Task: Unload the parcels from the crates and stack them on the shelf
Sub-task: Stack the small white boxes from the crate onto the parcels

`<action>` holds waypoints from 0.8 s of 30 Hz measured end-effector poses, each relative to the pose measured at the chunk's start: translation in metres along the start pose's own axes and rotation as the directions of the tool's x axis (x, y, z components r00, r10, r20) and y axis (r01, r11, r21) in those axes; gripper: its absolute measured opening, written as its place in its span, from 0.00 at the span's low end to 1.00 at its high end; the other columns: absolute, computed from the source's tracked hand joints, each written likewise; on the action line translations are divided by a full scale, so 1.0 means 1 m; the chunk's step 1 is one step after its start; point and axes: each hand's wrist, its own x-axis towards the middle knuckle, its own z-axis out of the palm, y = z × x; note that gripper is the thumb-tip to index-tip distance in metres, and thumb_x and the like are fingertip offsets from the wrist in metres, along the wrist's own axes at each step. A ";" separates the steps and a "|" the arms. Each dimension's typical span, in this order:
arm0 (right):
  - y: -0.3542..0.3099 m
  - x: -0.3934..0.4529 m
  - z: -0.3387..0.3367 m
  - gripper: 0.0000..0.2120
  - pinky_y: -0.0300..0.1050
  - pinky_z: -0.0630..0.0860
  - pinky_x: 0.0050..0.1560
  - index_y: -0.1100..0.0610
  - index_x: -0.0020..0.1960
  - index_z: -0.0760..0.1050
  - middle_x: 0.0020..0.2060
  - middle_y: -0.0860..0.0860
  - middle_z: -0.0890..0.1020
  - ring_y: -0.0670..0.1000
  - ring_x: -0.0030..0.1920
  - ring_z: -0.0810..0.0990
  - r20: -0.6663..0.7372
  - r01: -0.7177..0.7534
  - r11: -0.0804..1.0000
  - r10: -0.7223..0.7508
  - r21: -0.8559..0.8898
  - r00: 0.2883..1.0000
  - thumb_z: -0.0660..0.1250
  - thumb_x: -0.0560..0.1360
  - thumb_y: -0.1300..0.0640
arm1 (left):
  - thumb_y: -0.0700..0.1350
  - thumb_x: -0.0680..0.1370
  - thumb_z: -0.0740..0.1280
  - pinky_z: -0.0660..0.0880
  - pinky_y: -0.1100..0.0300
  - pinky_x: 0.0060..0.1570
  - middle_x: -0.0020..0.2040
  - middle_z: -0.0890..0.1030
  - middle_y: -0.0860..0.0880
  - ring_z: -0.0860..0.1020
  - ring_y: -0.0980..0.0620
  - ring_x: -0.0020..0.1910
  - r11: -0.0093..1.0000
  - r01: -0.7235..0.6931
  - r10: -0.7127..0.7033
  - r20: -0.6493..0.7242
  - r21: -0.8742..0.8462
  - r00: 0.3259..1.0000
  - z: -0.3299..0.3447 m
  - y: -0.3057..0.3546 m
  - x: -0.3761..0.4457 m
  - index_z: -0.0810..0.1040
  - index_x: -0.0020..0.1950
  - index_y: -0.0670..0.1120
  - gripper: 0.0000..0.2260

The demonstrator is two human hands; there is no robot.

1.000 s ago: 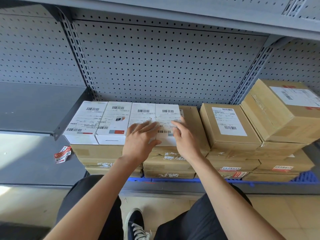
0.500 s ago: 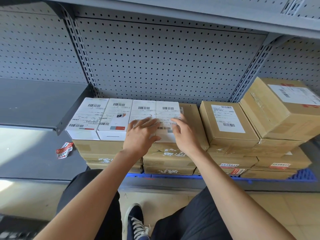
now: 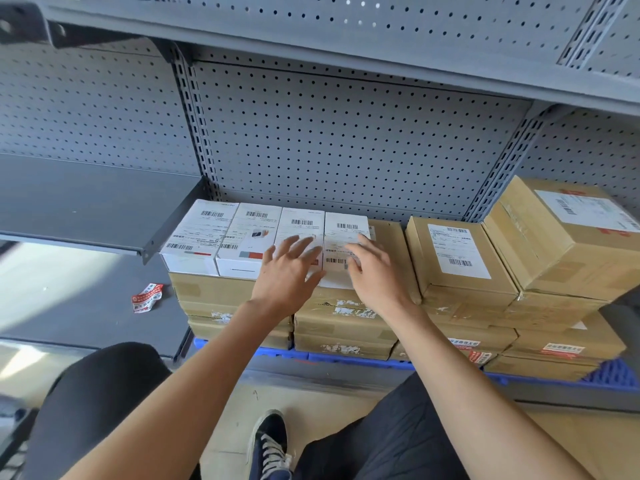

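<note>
Four white parcels (image 3: 266,237) lie side by side in a row at frame centre, long edges touching, on top of stacked brown cartons (image 3: 239,306); the row's left end sits flush with the stack's left edge, and the near ends of the parcels reach or slightly overhang the cartons' near edge. The left hand (image 3: 285,275) is spread flat, fingers apart, over the near end of the third parcel, gripping nothing. The right hand (image 3: 375,271) is likewise open, fingers loosely extended over the near end of the fourth parcel — whether either palm presses on the surface or hovers just above cannot be told. Right of the fourth parcel a strip of bare carton top is exposed, then a labelled brown box (image 3: 457,258), with a larger tilted box (image 3: 568,237) at the right edge of the frame. All stacks rest on a blue pallet (image 3: 613,374) on the lowest shelf. Above the parcels the perforated back panel (image 3: 346,143) is uncovered up to the next shelf board — ample vertical clearance. At left, a grey side shelf (image 3: 86,206) is bare, and below it a lower shelf surface carries only a red-and-white tape scrap (image 3: 147,297).
</note>
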 end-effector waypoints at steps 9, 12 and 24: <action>-0.083 -0.002 0.019 0.16 0.47 0.69 0.66 0.54 0.70 0.75 0.67 0.48 0.78 0.52 0.68 0.72 0.059 0.285 0.950 -0.279 -0.132 0.958 0.60 0.84 0.57 | 0.54 0.82 0.65 0.68 0.45 0.67 0.69 0.78 0.52 0.72 0.47 0.70 0.985 0.171 -0.165 -0.124 0.035 0.978 -0.044 -0.046 -0.059 0.76 0.71 0.52 0.19; -0.119 -0.002 0.041 0.17 0.48 0.71 0.67 0.54 0.70 0.75 0.67 0.48 0.78 0.51 0.67 0.73 0.094 0.375 0.924 -0.368 -0.072 0.925 0.61 0.83 0.57 | 0.55 0.82 0.63 0.66 0.47 0.67 0.69 0.78 0.53 0.72 0.48 0.70 0.955 0.291 -0.283 -0.115 0.058 0.952 -0.060 -0.075 -0.087 0.75 0.73 0.53 0.19; -0.268 -0.030 0.132 0.18 0.52 0.73 0.64 0.55 0.70 0.75 0.66 0.51 0.79 0.56 0.66 0.75 0.274 0.603 0.787 -0.613 0.127 0.742 0.61 0.82 0.57 | 0.55 0.83 0.61 0.67 0.48 0.66 0.71 0.76 0.53 0.71 0.48 0.71 0.728 0.671 -0.657 -0.139 0.140 0.741 -0.122 -0.166 -0.226 0.73 0.74 0.54 0.19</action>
